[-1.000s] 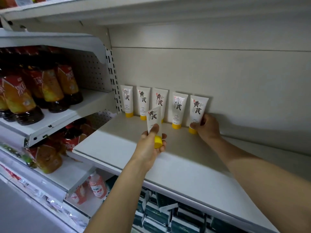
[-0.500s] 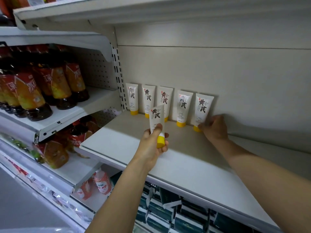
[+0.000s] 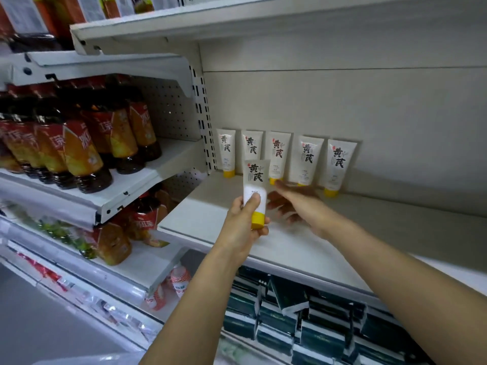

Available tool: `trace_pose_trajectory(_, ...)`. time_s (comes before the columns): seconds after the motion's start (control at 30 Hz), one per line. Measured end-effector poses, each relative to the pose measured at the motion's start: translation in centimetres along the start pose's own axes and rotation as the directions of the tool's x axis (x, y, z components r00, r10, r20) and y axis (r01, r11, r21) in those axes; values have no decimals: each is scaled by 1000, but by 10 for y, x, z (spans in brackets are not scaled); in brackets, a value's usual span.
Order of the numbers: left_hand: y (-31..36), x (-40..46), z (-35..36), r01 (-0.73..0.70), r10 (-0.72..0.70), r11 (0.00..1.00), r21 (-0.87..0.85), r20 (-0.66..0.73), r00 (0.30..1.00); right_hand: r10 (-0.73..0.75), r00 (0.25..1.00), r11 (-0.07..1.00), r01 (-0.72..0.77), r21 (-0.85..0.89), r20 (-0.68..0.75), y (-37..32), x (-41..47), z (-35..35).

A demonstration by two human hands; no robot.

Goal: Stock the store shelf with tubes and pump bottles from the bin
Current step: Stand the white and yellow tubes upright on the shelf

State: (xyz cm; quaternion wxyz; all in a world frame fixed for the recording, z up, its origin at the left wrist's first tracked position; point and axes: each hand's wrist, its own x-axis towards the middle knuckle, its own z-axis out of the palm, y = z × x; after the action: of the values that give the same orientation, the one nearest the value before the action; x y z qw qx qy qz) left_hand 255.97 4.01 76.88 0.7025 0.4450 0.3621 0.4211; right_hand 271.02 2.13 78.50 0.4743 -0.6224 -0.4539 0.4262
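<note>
My left hand (image 3: 243, 222) grips a white tube with a yellow cap (image 3: 255, 185), cap down, above the front of the white shelf (image 3: 369, 233). Several matching tubes stand cap down in a row against the back wall; the leftmost (image 3: 226, 151) is by the perforated upright, the rightmost (image 3: 338, 164) stands alone at the row's end. My right hand (image 3: 292, 204) hovers blurred just right of the held tube, fingers spread and loosely extended, holding nothing. The bin is out of view.
Dark tea bottles with orange labels (image 3: 79, 151) fill the left bay's shelves. An upper shelf (image 3: 237, 19) overhangs the row. Dark green boxes (image 3: 303, 325) sit on the shelf below. The white shelf runs on to the right of the last tube.
My right hand has let go of the rightmost tube and swung left toward the tube in my left hand. My left hand has stayed put, and the view has shifted.
</note>
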Motion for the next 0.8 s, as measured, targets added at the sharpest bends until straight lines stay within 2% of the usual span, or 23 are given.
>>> trace_pose_trajectory(0.1,7,-5,-23,-13,13,1000,21,13,1000,-12,987,999,5,43,158,-5,-4,32)
trace_pose_trajectory(0.27,19,-12,-63,-33,33,992,120,4,999,-9,980,1000,5,20,200,-9,-3,78)
trace_pose_trajectory(0.4,22,-9,-88,-40,43,969,243,-7,999,-9,992,998,2,59,130,-10,-3,107)
trace_pose_trajectory(0.6,38,5,-115,-106,79,884,456,78,994,-90,996,996,91,22,-24,-11,19,126)
trace_pose_trajectory(0.8,47,41,-134,-32,26,928,371,20,999,-230,945,967,195,-163,-234,-2,76,132)
